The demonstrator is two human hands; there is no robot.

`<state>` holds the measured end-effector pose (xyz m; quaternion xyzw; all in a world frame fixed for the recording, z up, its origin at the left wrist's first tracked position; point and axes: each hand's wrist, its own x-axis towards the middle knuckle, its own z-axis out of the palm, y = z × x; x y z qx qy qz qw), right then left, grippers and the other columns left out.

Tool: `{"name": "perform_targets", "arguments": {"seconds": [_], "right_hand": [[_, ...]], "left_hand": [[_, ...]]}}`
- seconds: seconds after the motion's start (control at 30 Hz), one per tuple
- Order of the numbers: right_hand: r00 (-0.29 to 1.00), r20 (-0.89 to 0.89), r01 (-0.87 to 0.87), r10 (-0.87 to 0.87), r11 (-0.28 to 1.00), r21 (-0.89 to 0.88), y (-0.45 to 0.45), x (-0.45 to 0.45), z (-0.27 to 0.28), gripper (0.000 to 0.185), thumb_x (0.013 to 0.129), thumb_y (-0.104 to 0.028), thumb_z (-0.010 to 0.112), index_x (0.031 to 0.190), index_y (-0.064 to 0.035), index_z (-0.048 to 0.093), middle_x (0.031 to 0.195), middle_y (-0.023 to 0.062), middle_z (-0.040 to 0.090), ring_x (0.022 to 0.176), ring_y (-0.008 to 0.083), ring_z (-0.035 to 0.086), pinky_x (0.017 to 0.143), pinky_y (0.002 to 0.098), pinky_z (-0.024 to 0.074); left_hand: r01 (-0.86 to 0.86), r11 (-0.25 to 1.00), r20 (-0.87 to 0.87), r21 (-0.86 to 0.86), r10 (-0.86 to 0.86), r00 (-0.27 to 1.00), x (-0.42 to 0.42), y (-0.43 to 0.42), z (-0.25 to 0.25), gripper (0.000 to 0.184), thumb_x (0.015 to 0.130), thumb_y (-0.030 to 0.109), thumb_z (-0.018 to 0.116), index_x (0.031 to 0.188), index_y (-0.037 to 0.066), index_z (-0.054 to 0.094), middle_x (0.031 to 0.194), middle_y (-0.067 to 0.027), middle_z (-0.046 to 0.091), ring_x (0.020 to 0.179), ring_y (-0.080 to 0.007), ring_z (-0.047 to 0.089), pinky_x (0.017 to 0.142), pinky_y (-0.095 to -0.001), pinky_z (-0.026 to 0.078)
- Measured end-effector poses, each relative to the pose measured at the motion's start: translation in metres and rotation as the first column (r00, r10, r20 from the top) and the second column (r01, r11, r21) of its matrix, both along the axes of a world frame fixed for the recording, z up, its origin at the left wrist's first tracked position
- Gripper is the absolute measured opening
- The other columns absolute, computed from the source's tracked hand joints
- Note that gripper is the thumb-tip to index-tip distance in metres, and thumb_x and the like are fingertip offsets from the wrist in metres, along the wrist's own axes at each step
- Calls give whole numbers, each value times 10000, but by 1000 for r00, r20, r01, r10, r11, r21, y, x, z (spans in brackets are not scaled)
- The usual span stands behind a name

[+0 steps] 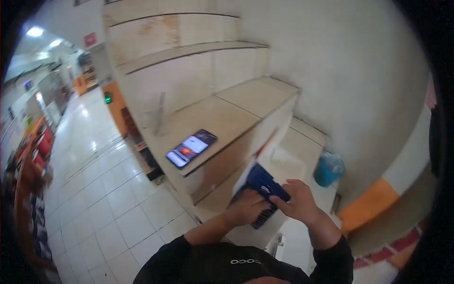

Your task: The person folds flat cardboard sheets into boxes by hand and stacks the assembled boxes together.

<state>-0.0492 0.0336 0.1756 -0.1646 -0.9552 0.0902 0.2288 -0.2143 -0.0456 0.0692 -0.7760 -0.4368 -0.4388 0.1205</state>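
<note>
A dark blue item (265, 181) with small white lettering is held in front of my body, over a pale surface. My right hand (297, 201) pinches its right edge, thumb on the front. The fingers of my left hand (248, 207) lie against its lower left part, partly blurred; whether they grip it is unclear. Below the hands a dark strip with a row of fine teeth or lines (265, 217) shows. A phone (191, 148) with a lit screen rests on the tiled ledge to the left.
The tiled ledge (236, 106) has shelves (198, 48) above it. A blue bin (329, 169) with a plastic liner stands at the right by the wall. White floor tiles (109, 208) run along a corridor at left, with red and orange items at its side.
</note>
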Motion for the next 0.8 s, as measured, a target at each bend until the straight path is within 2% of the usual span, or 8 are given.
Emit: {"name": "perform_targets", "arguments": {"seconds": [0.07,0.17,0.27,0.47,0.57,0.67,0.77,0.8], "right_hand": [[998,11,66,-67,996,53,-1,0,0,233,698,-252,695,711,-44,592,618,127,579,653,335,579,691,403,463],[995,48,86,-91,992,97,-7,-1,8,218,709,-229,665,665,-48,552,613,126,573,592,331,561,597,426,444],[995,41,80,-86,990,113,-8,-4,5,184,716,-211,641,666,-53,560,608,127,569,607,326,570,614,424,450],[950,296,66,-103,989,134,-16,-8,-1,130,753,-187,569,751,-57,575,731,123,611,761,289,613,684,409,459],[900,429,31,-72,994,102,-16,-5,5,120,767,-164,540,781,-50,573,793,137,612,811,293,607,711,412,460],[921,389,23,-7,999,-37,-8,0,4,171,812,-210,518,782,-49,566,808,152,603,805,328,595,735,427,454],[968,129,-155,215,919,-362,34,4,12,270,857,-297,493,831,-42,577,846,167,597,836,358,573,748,444,444],[985,172,16,13,985,-170,50,-4,28,348,873,-370,479,881,-42,594,899,186,588,888,366,553,759,449,436]], "left_hand": [[-7,995,4,102,7,1000,3,-5,7,232,723,119,576,939,59,635,952,-82,565,909,-275,526,814,-404,385],[-7,999,5,36,7,1000,9,-7,3,244,708,116,573,937,52,630,923,-78,561,886,-270,526,807,-408,385],[6,1000,20,21,-6,1000,9,-6,6,258,697,106,568,941,51,629,918,-83,561,872,-267,521,793,-409,382],[29,1000,28,-5,-28,999,7,-7,12,250,689,110,562,925,63,629,892,-71,554,854,-257,514,764,-401,376],[29,999,-32,-37,-30,999,7,-8,16,222,690,104,578,903,74,633,890,-60,550,860,-251,513,760,-390,374],[31,999,62,-6,-31,998,12,-3,9,183,696,101,601,875,91,637,889,-49,544,851,-243,511,749,-386,374],[-53,998,88,18,51,995,15,-4,3,136,698,100,620,833,106,635,968,-42,565,939,-235,516,827,-403,369],[-84,996,84,39,80,993,16,-3,6,125,699,106,625,824,109,633,1008,-38,566,978,-232,509,868,-414,348]]}}
